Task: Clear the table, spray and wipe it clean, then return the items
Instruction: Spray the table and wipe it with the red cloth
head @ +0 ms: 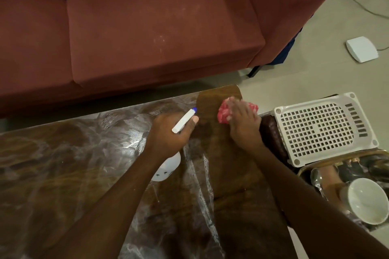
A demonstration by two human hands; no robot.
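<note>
- Forearms, both bare, reach in from the lower edge over the desk [63, 153]; its brown top is streaked with whitish smears across the left and middle, with a darker, even strip at the right end
- spray bottle [184, 121]: white head with a blue nozzle tip aimed toward the far side; its round white body shows below the wrist, over the middle of the desk
- left grip [168, 132]: the hand's fingers are curled round the bottle's neck, thumb lying beside the head
- cloth [224, 114]: pink-red, bunched, lying on the dark strip near the desk's far right corner
- right grip [244, 125]: fingers straight, laid flat on top of the cloth and pressing it to the desk; nothing is clasped
- white perforated basket [324, 130] just beyond the desk's right end; nearer the camera a tray [303, 171] carries a white bowl [366, 201] and a spoon [315, 177]
- red-brown sofa [147, 27] runs along the far side; on the pale floor [315, 73] to the right lies a small white box [362, 48] with a cable
</note>
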